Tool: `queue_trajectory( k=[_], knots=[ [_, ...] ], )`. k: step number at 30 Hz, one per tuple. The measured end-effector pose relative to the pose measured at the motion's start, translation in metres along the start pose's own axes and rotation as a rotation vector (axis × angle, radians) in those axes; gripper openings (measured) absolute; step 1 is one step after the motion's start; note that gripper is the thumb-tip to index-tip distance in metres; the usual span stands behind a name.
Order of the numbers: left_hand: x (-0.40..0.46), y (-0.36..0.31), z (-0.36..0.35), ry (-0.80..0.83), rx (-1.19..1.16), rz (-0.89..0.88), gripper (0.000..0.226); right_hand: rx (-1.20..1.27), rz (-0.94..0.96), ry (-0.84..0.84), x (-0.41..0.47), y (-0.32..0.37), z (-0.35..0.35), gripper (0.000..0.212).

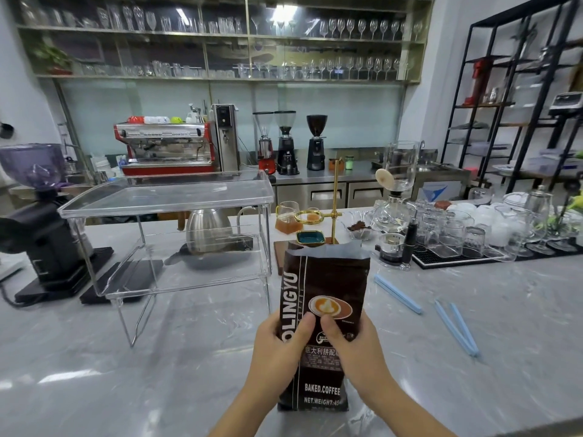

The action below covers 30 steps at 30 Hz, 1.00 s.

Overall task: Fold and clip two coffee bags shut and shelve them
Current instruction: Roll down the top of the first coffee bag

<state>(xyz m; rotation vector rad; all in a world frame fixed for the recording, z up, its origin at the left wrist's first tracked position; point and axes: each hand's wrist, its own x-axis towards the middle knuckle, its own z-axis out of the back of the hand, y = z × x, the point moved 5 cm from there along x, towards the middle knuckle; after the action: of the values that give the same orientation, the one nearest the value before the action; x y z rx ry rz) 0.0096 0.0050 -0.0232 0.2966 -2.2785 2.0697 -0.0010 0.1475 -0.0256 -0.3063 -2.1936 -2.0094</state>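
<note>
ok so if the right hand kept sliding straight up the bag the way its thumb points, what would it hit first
Likely just more of the coffee bag: the right hand grips its lower half, and the line runs up the front to the open top. Beyond that, probably the teal dish, though depth is unclear.

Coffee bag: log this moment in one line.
bag upright on counter, top open | left hand, right hand grip it | clips untouched | rack bare

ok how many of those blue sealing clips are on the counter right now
2. One closed clip lies right of the coffee bag; one opened clip lies farther right, nearer the counter's front edge. More may be hidden.
</note>
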Motion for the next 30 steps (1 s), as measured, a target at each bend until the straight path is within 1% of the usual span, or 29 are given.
queue_trajectory(
  k=[2,6,9,11,13,15,19,22,25,28,30],
  knots=[
    [-0.001,0.002,0.0,-0.032,0.031,-0.021,0.009,0.01,0.007,-0.07,-0.005,-0.006,-0.004,0.036],
    [-0.003,0.0,0.001,-0.115,0.054,-0.075,0.007,-0.033,0.053,-0.158,-0.008,-0.006,-0.012,0.031],
    [0.001,-0.009,0.001,-0.182,0.04,-0.131,0.006,-0.062,0.148,-0.159,-0.001,0.011,-0.015,0.03],
    [0.003,-0.011,0.003,-0.197,0.046,-0.156,0.004,-0.052,0.188,-0.137,0.006,0.013,-0.015,0.028],
    [0.003,-0.005,0.006,-0.185,0.093,-0.155,0.003,-0.083,0.174,-0.119,0.008,0.001,-0.015,0.02],
    [0.001,0.005,0.007,-0.147,0.126,-0.129,0.01,-0.11,0.121,-0.079,0.007,-0.017,-0.014,0.015],
    [0.006,0.005,0.008,-0.136,0.148,-0.139,0.015,-0.152,0.103,-0.002,0.016,-0.018,-0.01,0.023],
    [0.006,0.005,0.008,-0.139,0.167,-0.161,0.015,-0.154,0.119,-0.001,0.017,-0.019,-0.008,0.031],
    [0.003,0.012,0.008,-0.112,0.203,-0.133,0.016,-0.162,0.054,0.031,0.014,-0.03,-0.005,0.033],
    [0.008,0.006,0.009,-0.021,0.217,-0.142,0.016,-0.196,0.005,0.103,0.02,-0.027,0.002,0.019],
    [0.01,-0.003,0.011,0.023,0.184,-0.148,0.016,-0.189,-0.013,0.129,0.021,-0.017,0.005,0.02]
  ],
)
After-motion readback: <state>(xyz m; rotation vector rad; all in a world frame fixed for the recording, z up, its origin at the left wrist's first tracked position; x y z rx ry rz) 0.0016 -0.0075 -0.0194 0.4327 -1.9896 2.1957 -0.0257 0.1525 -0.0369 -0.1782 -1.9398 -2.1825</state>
